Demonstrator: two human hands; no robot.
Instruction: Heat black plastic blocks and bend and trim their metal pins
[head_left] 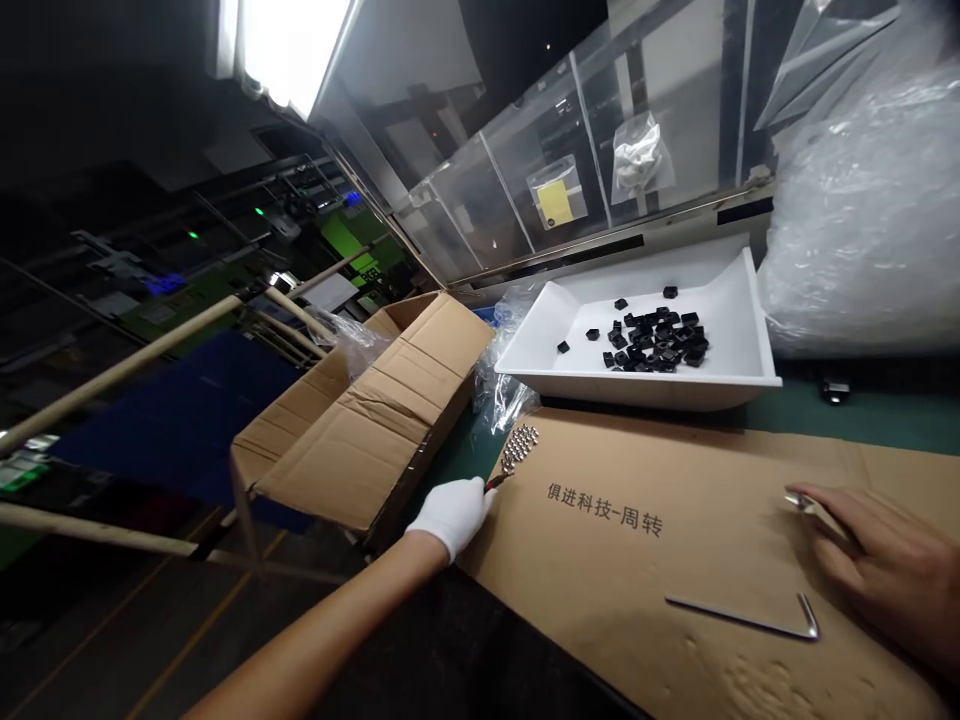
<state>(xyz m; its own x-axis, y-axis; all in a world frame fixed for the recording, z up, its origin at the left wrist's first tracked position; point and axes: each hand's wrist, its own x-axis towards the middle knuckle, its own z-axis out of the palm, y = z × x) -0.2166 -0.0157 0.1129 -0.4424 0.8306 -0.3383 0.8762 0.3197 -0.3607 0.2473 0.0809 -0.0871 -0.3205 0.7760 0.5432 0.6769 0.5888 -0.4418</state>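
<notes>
My left hand (454,515), in a white glove, is closed round a thin tool (496,482) with red and black on it, its tip beside a cluster of small shiny metal balls or nuts (519,447) on the cardboard sheet (600,590). At the right, my bare right hand (862,545) pinches a small metal piece (796,500) above the sheet; most of that piece is hidden by the fingers. An L-shaped hex key (742,617) lies on the cardboard in front of it. Behind the sheet, a white tray (637,393) holds several small black parts (660,340).
An open cardboard box (382,420) stands left of the sheet, with clear plastic film (514,385) beside it. A big bubble-wrap bundle (870,220) is at the back right. One black part (835,390) lies on the green table (885,420). Small bags (559,195) hang on the clear panel.
</notes>
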